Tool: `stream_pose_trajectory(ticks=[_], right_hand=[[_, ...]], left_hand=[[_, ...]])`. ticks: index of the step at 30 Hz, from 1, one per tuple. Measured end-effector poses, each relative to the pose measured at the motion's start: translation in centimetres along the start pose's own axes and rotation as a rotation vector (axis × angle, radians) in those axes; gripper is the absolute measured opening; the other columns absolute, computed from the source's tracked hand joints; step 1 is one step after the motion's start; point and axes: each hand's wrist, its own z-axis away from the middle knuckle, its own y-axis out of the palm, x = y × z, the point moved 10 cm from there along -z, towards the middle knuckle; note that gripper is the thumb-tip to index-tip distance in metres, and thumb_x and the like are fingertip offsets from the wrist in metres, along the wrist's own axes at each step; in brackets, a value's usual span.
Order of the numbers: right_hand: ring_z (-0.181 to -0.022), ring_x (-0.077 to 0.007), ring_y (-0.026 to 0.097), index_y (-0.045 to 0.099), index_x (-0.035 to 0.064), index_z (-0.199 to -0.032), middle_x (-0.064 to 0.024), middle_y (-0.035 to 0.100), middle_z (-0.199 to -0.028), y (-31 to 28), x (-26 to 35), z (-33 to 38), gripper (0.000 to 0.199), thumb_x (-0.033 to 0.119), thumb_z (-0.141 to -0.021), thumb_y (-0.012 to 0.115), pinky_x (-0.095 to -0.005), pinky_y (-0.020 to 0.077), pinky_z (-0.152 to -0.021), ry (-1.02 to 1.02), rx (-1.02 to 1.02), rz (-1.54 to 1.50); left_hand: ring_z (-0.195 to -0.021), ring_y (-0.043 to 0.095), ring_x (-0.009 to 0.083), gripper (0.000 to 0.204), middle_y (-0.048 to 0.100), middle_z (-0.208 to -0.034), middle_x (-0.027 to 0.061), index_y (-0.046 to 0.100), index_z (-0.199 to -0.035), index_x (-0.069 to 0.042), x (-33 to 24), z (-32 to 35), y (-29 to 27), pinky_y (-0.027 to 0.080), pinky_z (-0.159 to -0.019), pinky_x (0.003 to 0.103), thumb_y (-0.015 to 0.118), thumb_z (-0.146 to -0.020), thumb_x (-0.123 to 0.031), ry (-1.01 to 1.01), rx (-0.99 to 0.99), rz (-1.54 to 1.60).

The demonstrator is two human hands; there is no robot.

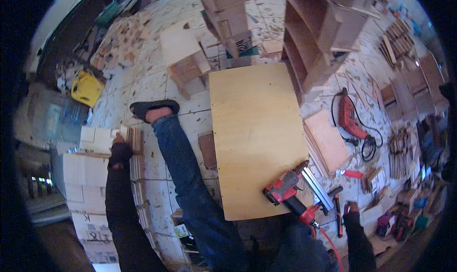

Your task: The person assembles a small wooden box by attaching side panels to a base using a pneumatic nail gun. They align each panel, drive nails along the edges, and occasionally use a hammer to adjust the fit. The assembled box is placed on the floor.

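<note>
My left hand (119,148), in a dark sleeve, lies flat on top of a stack of pale boards (95,176) at my left, holding nothing. My right hand (352,210) is down near the floor at the lower right, next to a black-handled tool (337,210); its fingers are too dark to make out. A large plywood panel (257,129) lies between the hands. A red nail gun (285,188) rests on the panel's near right corner, with a red hose trailing from it. My leg in blue jeans (185,176) stretches left of the panel, ending in a black sandal (154,109).
A red corded drill (350,119) lies on the floor at right, beside square boards (328,141). Wooden shelf units (323,38) stand behind the panel, with a small wooden box (185,57) to their left. A yellow container (87,88) sits far left. Wood scraps litter the floor.
</note>
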Motion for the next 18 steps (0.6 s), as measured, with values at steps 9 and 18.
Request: stream_pose_trajectory(ticks=[9,18], right_hand=[[-0.118,-0.0432,0.046,0.043,-0.0003,-0.125,-0.0255,0.043,-0.13,-0.7,7.8,-12.1,0.061,0.023,-0.076,0.071,-0.0495,0.0414,-0.097,0.005,-0.142,0.015],[-0.125,-0.0504,0.038,0.046,-0.0052,-0.125,-0.0349,0.037,-0.135,3.4,10.1,-16.7,0.073,0.047,-0.077,0.062,-0.0528,0.0322,-0.105,0.02,0.023,0.219]], left_hand=[[-0.093,0.059,0.0489,0.051,0.061,-0.099,0.0322,0.043,-0.126,0.006,-3.4,0.0,-13.7,0.048,-0.08,0.05,0.062,-0.085,-0.016,0.195,-0.529,0.214],[-0.106,0.055,0.0329,0.032,0.059,-0.113,0.0176,0.064,-0.111,-0.014,-28.1,31.8,-28.9,0.043,-0.081,0.045,0.06,-0.08,-0.012,0.929,-0.368,-0.017]])
